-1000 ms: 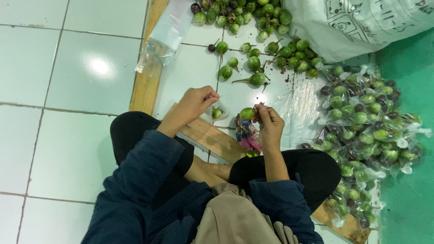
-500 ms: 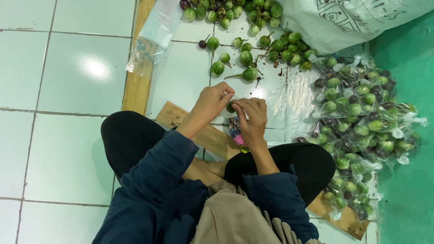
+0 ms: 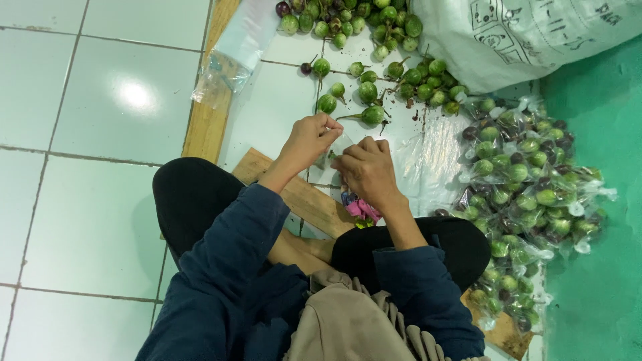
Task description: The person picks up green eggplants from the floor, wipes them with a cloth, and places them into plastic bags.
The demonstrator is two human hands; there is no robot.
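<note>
White floor tiles [image 3: 87, 220] fill the frame's left; at centre, left hand [image 3: 309, 138] and right hand [image 3: 366, 170] pinch a small clear bag [image 3: 336, 148] with closed fingers, below loose green eggplants [image 3: 374, 40].

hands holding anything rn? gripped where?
Both. The left hand and right hand pinch a small clear plastic bag between them, each by fingertips at its upper edge. Whether the bag has contents cannot be told.

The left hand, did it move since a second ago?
Yes. The left hand moved toward the right hand; both now meet above the wooden board, pinching a clear bag.
</note>
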